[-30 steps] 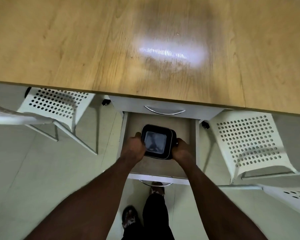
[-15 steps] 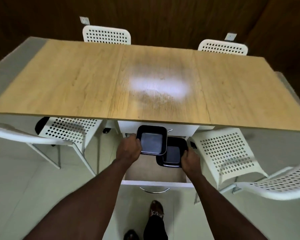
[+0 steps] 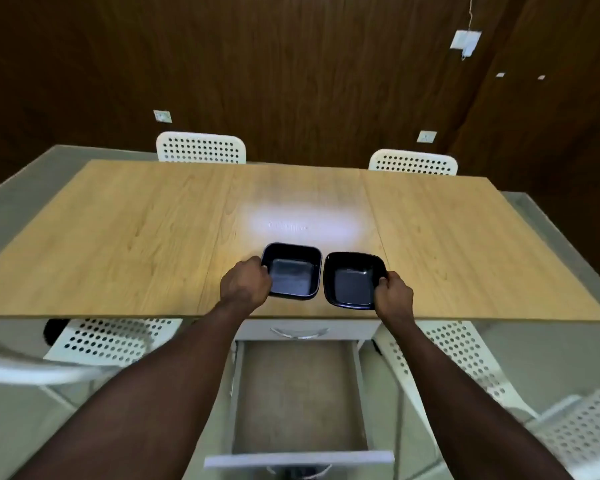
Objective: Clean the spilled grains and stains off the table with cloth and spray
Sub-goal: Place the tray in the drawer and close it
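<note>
A: Wooden table (image 3: 118, 237), dark panelled wall behind, white perforated chairs (image 3: 201, 147) around. Hands?

B: Left hand (image 3: 245, 285) clamped on left black dish (image 3: 293, 271); right hand (image 3: 394, 294) clamped on right black dish (image 3: 354, 280). Dishes side by side at near table edge.

A: Below?

B: Open drawer (image 3: 298, 396).

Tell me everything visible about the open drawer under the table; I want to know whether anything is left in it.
The open drawer sits under the table's near edge, at the middle, pulled far out toward the person. It has a white front panel with a curved metal handle, pale side walls and a dull brownish floor. Nothing shows inside it. Above it is a second, shut drawer with the same kind of handle. Neither hand touches it, and white perforated chairs stand on either side.
</note>
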